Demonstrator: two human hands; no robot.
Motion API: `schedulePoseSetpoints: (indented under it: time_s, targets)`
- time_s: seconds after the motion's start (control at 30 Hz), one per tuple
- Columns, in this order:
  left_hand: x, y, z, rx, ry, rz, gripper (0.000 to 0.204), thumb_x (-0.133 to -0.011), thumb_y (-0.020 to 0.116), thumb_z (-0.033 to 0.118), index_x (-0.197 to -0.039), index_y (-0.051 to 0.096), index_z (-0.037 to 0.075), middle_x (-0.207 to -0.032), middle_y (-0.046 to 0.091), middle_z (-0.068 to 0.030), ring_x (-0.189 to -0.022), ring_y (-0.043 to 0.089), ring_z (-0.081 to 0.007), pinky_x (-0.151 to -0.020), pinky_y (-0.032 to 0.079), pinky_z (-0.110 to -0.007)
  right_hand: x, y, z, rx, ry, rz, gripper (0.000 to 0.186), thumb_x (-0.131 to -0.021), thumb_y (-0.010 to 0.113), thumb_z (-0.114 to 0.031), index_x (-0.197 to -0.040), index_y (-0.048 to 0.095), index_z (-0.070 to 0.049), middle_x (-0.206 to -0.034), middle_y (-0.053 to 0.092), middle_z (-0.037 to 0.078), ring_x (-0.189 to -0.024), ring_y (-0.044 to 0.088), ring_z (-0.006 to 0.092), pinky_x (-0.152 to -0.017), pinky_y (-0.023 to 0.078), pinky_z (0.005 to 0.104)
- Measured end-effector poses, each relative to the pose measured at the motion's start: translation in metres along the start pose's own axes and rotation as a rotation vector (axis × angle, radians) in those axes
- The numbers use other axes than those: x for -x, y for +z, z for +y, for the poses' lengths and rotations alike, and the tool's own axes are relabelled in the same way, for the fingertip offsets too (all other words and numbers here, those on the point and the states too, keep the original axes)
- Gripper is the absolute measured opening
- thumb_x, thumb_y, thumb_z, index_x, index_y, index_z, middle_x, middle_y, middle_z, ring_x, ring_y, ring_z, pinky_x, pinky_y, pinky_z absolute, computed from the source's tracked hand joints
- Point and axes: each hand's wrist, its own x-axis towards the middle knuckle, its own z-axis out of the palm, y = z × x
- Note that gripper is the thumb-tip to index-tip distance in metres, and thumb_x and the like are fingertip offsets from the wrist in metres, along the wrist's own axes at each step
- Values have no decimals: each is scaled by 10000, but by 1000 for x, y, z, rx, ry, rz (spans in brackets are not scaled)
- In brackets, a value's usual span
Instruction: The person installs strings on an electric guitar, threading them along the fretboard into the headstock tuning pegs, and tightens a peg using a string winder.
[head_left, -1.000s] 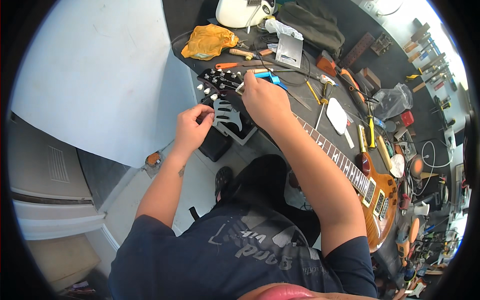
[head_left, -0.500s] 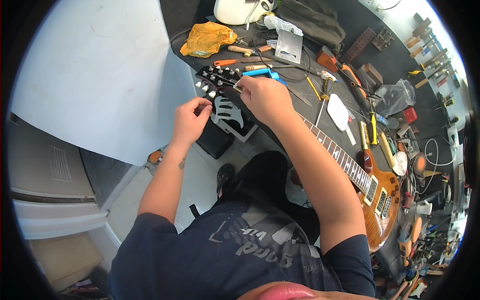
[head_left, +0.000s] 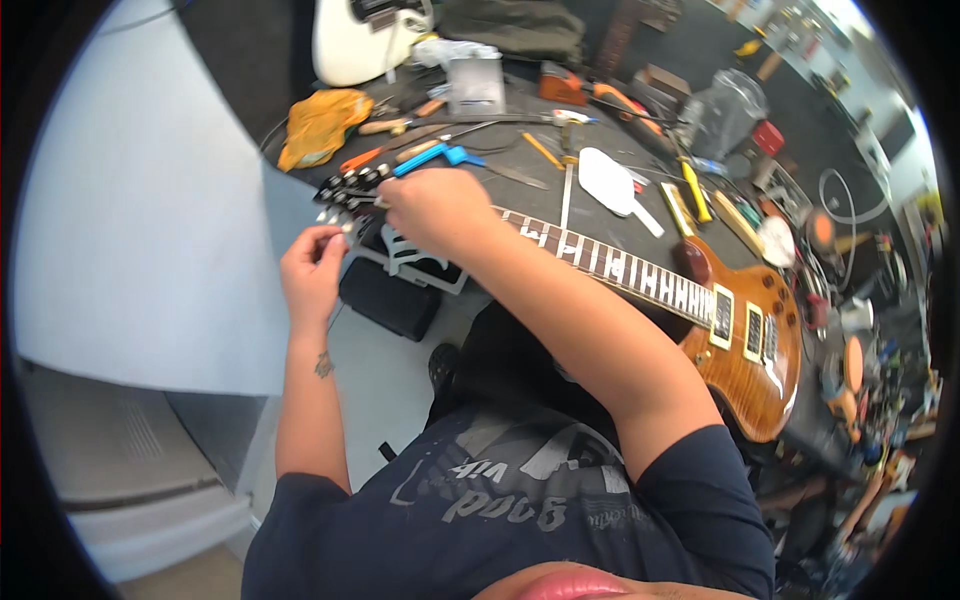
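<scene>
An electric guitar with a glossy amber-brown body (head_left: 745, 385) lies along the bench's near edge, its neck running left under my right forearm. White inlays mark the dark fretboard (head_left: 610, 265). At the left end is the black headstock (head_left: 352, 192) with metal posts and pale tuning pegs. My left hand (head_left: 314, 272) pinches one of the tuning pegs (head_left: 347, 229) on the headstock's near side. Over the neck by the headstock, my right hand (head_left: 437, 207) has its fingers pressed together. What they grip there is hidden.
Beyond the headstock lie a blue tool (head_left: 425, 158), a yellow cloth (head_left: 322, 125) and several wooden-handled tools. A white plate (head_left: 605, 182) sits behind the neck. More tools crowd the right. Below the headstock stands a black case (head_left: 388, 298); a pale panel (head_left: 150, 220) rises at left.
The whole view has turned and shifted, so the headstock and both hands appear farther left and lower. Both hands stay at the same end of the guitar.
</scene>
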Motion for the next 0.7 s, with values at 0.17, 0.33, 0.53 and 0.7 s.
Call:
schedulePoseSetpoints:
  time_s: [0.17,0.33,0.53,0.7]
  targets:
    - [-26,35,51,84,143,-86,92,-1038,702,55,-1081,740,-17,-915,727,-21,-844,670,-92,-793,545,-254,3,0,4,-71,3,31,154,-896,715,-227,-968,759,-99,-815,756,146,-833,764,363,-744,603,511]
    - [-75,74,118,-168,292,-316,159,-997,697,96,-1083,749,-28,-884,757,-56,-829,701,-115,-778,549,-290,6,0,9,-30,24,-3,134,-903,709,-201,-975,761,-100,-833,760,136,-827,764,358,-744,606,503]
    - [-157,110,127,-466,308,-625,202,-952,727,122,-1105,765,-4,-994,797,-119,-928,746,-201,-843,575,-358,5,-1,1,-24,-34,39,154,-903,654,-168,-952,784,-102,-848,773,147,-829,781,347,-735,615,495]
    - [-174,143,99,-1053,279,-895,269,-830,864,153,-1054,802,16,-1013,804,-188,-963,774,-334,-883,608,-439,7,-2,5,-2,-14,6,167,-909,651,-147,-999,782,-96,-853,775,143,-837,782,345,-739,617,493]
